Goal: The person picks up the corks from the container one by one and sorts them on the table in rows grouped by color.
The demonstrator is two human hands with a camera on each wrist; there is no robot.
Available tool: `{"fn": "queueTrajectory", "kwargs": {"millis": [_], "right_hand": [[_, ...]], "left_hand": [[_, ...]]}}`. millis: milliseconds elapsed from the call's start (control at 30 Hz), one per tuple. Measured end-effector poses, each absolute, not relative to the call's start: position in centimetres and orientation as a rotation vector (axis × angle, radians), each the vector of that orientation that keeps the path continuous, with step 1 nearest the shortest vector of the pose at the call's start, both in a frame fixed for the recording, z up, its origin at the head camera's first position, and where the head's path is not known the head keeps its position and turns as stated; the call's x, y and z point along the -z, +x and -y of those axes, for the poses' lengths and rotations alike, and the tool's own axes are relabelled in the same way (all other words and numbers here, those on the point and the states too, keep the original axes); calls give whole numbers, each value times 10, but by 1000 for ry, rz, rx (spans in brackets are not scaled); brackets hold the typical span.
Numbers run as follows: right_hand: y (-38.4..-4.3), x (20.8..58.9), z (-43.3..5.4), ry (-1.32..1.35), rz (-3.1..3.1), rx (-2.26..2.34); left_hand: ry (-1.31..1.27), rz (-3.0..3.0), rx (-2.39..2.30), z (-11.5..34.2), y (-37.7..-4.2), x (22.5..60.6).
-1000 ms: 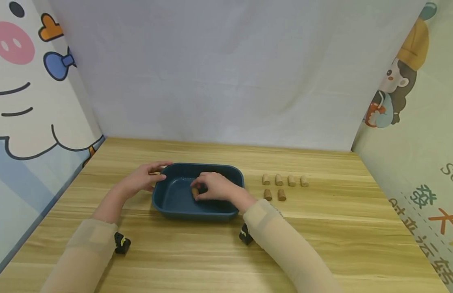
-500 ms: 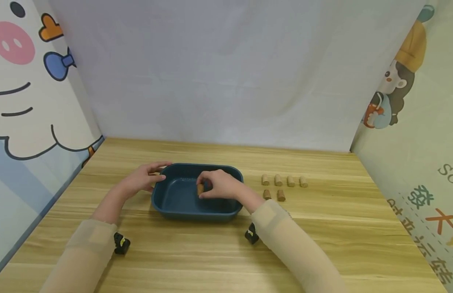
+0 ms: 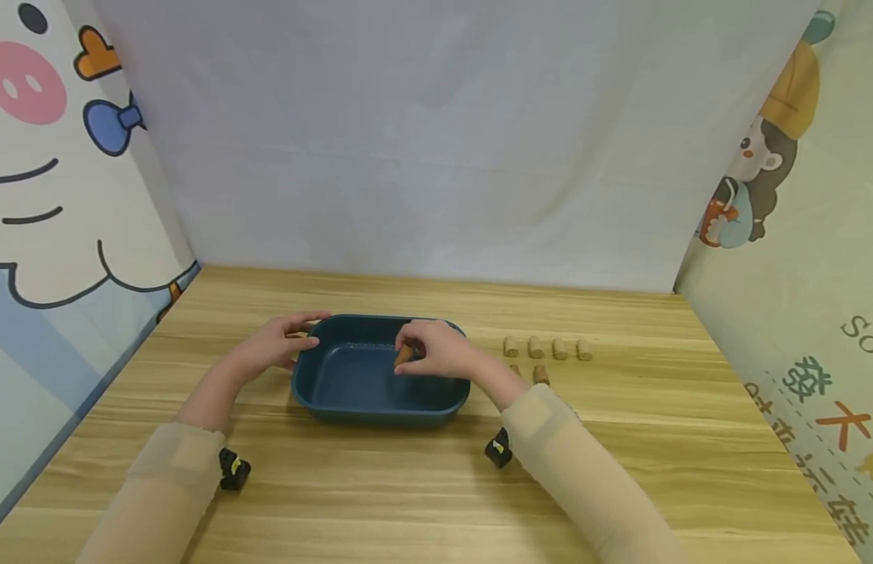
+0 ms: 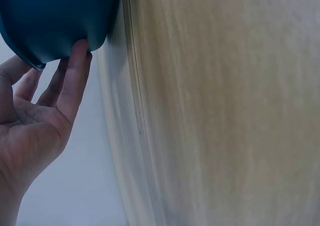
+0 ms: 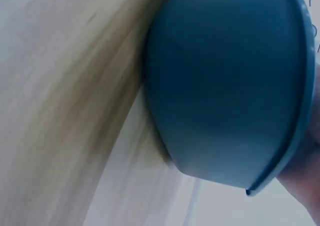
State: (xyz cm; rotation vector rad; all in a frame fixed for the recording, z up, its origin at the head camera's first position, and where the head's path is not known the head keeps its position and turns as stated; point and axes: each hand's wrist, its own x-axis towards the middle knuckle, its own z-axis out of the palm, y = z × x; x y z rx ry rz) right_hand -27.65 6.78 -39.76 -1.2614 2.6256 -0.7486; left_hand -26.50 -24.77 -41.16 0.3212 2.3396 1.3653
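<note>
A deep blue rectangular basin (image 3: 369, 417) with rounded corners stands on the wooden table. My left hand (image 3: 270, 345) rests against its left end, thumb at the rim and fairly straight fingers touching the outer wall, as the left wrist view shows. Over the right half of the basin, my right hand (image 3: 440, 351) pinches a brown cork (image 3: 404, 356) between thumb and fingers. In the right wrist view the basin's outer wall (image 5: 225, 86) hides most of this hand and the cork.
Right of the basin several pale corks (image 3: 535, 348) form a row. Nearer me are darker corks (image 3: 541, 375), one partly hidden by my right wrist. A black wrist device (image 3: 233, 470) sits at each cuff. A white curtain (image 3: 436, 157) hangs behind the table.
My right hand has lifted the cork from the basin's floor and moved it to the right and up. My left hand and the basin have stayed in place.
</note>
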Motion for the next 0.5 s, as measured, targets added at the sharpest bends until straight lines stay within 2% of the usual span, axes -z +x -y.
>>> {"fn": "queueTrajectory", "kwargs": {"millis": [500], "right_hand": [[-274,390,-90,-1218,-2618,858]], "left_hand": [[326,-2344,-1358,250,-264,413]]}}
